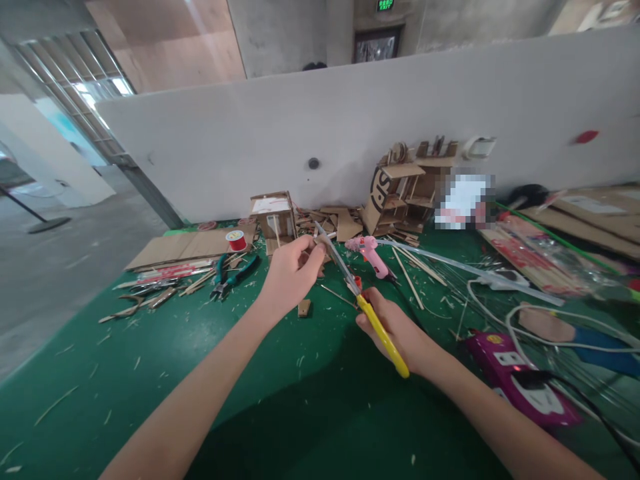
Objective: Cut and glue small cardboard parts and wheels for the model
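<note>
My right hand (pixel 393 327) grips yellow-handled scissors (pixel 379 328), whose long metal blades point up and away to the left. At the blade tips, my left hand (pixel 295 270) is closed in a pinch beside the metal. What its fingertips hold is too small to make out. Just past the scissors lies a pink glue gun (pixel 373 255). A small cardboard block (pixel 304 308) rests on the green table below my left hand. Behind that hand stands a small cardboard box (pixel 274 217) with a stick at its front.
Green-handled pliers (pixel 233 275) and a red thread spool (pixel 236 241) lie on the left near a flat cardboard sheet (pixel 180 247). A cardboard shelf model (pixel 400 190) stands against the white partition (pixel 240 147). Right: a purple power strip (pixel 520 380), white cables, clear sticks.
</note>
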`<state>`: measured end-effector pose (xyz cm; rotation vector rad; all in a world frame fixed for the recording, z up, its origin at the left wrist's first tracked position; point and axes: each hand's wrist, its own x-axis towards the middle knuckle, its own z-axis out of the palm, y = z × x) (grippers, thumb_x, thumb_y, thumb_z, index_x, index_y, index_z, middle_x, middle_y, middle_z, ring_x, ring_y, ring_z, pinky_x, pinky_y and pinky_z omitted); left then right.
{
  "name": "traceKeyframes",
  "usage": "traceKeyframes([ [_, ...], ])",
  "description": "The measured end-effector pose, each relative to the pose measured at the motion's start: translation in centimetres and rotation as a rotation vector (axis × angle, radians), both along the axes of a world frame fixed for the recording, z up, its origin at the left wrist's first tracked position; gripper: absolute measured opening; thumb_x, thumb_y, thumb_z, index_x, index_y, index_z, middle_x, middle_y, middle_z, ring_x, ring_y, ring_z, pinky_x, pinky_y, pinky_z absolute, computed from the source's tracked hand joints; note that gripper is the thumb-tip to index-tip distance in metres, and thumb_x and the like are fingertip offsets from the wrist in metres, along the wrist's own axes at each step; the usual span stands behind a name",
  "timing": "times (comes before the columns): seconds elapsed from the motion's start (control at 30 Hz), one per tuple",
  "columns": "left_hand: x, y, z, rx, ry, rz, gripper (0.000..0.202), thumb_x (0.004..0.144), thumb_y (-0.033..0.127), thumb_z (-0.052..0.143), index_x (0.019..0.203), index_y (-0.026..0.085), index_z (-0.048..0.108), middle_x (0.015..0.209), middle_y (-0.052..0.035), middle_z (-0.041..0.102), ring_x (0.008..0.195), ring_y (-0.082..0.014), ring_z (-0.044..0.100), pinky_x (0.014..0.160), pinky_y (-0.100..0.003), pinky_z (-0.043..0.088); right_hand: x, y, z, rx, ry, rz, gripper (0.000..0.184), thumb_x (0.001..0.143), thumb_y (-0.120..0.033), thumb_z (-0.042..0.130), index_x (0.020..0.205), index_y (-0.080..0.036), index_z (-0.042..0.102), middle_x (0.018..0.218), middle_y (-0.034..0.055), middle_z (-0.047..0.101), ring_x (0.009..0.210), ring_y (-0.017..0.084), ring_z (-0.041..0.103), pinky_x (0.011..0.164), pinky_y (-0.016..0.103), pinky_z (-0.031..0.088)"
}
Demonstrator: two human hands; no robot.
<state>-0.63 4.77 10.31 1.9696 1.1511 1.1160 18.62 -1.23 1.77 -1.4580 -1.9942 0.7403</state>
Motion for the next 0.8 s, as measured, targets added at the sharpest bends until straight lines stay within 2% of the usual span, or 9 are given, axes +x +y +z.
traceKeyframes([
  [0.2,0.20,-0.14,0.03,-0.033,-0.028,0.006,0.026,0.091,0.032,0.048,0.067,0.020,0.048,0.058,0.0012,0.058,0.057,-0.0130,0.059,0.055,-0.024,0.043,-0.17,-0.12,-0.02,-0.005,-0.046,-0.026,0.025,0.092,-0.047,0.042,0.085,-0.025,0.032,0.068,-0.0012,0.052,0.056,0.017,0.046,0.053,0.029,0.031],
  [0.37,0.44,-0.14,-0.19,-0.054,-0.062,0.021,0.025,0.090,0.031,0.048,0.067,0.021,0.047,0.056,0.0016,0.058,0.055,-0.0131,0.060,0.054,-0.024,0.044,-0.23,-0.10,-0.03,0.010,-0.123,-0.053,0.024,0.093,-0.046,0.040,0.087,-0.025,0.033,0.067,0.0000,0.054,0.054,0.018,0.050,0.053,0.028,0.029],
  [0.67,0.79,-0.19,-0.50,-0.086,-0.146,-0.010,0.025,0.091,0.029,0.048,0.068,0.020,0.047,0.055,0.0026,0.057,0.052,-0.0118,0.059,0.052,-0.023,0.043,-0.19,-0.27,0.10,0.012,-0.211,-0.101,0.020,0.094,-0.043,0.041,0.091,-0.023,0.041,0.077,0.0059,0.064,0.069,0.024,0.063,0.057,0.028,0.033],
  [0.8,0.89,-0.20,-0.57,-0.097,-0.170,-0.013,0.026,0.091,0.027,0.048,0.066,0.020,0.047,0.054,0.0024,0.056,0.051,-0.0110,0.058,0.050,-0.023,0.042,-0.43,-0.31,0.18,-0.019,-0.213,-0.115,0.022,0.093,-0.044,0.040,0.089,-0.022,0.043,0.077,0.0067,0.065,0.067,0.023,0.063,0.057,0.028,0.034],
])
